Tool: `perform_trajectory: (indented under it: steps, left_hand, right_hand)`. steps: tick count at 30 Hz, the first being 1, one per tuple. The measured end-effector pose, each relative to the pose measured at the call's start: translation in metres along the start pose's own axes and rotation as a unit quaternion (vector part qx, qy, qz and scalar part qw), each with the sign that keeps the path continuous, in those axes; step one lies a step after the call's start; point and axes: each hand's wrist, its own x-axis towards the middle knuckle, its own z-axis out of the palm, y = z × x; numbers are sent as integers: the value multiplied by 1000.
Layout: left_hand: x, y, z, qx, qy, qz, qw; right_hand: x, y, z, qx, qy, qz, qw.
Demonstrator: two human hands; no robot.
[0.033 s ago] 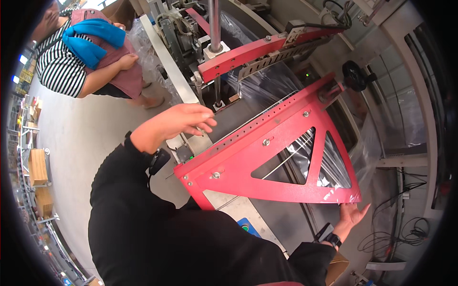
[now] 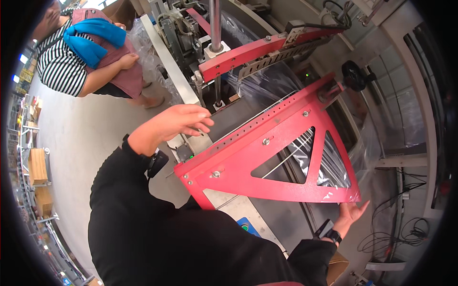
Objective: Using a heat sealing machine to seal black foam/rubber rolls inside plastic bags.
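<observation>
Left hand (image 2: 177, 125): shifted slightly leftward; fingers loosely spread, empty, beside the red frame (image 2: 238, 164).
Right hand (image 2: 352, 213): palm up, fingertips hidden under the frame's lower corner; grip unclear.
Red frame: practically unmoved above the dark bed (image 2: 276, 217), so work stands unchanged.
Clear film (image 2: 332, 167): visible through its openings.

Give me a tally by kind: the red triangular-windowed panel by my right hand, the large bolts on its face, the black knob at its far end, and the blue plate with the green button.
Red panel: 1
Large bolts: 3
Black knob: 1
Blue plate with green button: 1
Total: 6
</observation>
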Motion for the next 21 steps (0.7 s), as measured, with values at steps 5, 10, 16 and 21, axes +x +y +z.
perform_trajectory:
  steps: [5, 10, 16, 21]
  left_hand:
    - [-37, -11, -4, -49, -3, 40, 998]
    - [-61, -16, 6, -47, 5, 61, 997]
    - [-71, -14, 13, -72, -30, 98, 992]
    - [-85, -11, 25, -78, -21, 111, 991]
  right_hand:
    - [15, 8, -12, 16, 61, -50, 997]
    - [-1, -17, 12, 47, 124, -15, 991]
    - [28, -7, -18, -30, 59, -40, 997]
    - [5, -29, -13, 69, 131, -32, 988]
